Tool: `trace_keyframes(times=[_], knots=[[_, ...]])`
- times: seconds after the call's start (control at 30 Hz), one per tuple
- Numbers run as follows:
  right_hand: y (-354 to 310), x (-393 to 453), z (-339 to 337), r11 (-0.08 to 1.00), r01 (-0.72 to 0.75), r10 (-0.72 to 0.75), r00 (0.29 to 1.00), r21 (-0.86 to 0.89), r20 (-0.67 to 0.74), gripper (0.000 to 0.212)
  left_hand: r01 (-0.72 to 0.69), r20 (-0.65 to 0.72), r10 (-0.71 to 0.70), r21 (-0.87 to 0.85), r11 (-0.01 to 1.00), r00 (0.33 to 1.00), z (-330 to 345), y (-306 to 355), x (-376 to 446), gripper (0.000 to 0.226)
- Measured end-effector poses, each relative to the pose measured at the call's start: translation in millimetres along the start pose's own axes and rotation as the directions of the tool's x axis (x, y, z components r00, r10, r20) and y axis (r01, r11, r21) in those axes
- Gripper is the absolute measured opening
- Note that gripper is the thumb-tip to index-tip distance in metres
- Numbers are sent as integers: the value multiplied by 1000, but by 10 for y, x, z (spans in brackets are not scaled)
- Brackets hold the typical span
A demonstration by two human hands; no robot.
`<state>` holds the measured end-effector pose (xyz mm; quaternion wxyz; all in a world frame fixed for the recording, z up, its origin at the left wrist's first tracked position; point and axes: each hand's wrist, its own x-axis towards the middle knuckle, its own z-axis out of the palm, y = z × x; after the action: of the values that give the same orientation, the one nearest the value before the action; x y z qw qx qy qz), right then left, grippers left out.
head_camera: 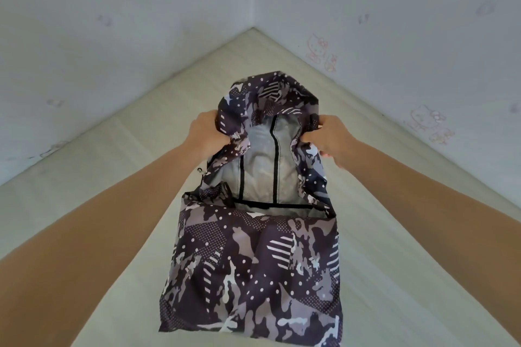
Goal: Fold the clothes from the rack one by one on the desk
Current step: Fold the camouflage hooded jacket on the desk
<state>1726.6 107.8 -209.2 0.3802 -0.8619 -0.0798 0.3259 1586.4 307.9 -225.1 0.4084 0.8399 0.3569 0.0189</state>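
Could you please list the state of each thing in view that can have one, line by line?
Dark camouflage-print hooded jacket: body folded flat on the desk, hood lifted and spread open, grey lining showing.
Left hand: grip closed on the hood's left edge.
Right hand: grip closed on the hood's right edge.
Pale wooden desk: carries the jacket.

left hand (207,132) fingertips: buried in hood fabric, grip hidden
right hand (328,138) fingertips: curled under hood edge, mostly hidden
jacket (253,276) hem: cut off by bottom edge
sleeves: folded under body, not visible
desk (112,177): ran past both side edges
wall stickers (321,51): faint, too blurred to tell
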Motion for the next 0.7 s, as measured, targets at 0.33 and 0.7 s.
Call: trace_keyframes(times=[0.33,0.7], knots=[[382,-1490,17,949,315,-315,938,-25,-145,24,-289,-84,289,15,957,954,-381,-111,-1192,29],[1521,-2365,88,404,448,-626,771,-797,117,18,-658,464,480,391,643,744,-486,-958,-2198,42]])
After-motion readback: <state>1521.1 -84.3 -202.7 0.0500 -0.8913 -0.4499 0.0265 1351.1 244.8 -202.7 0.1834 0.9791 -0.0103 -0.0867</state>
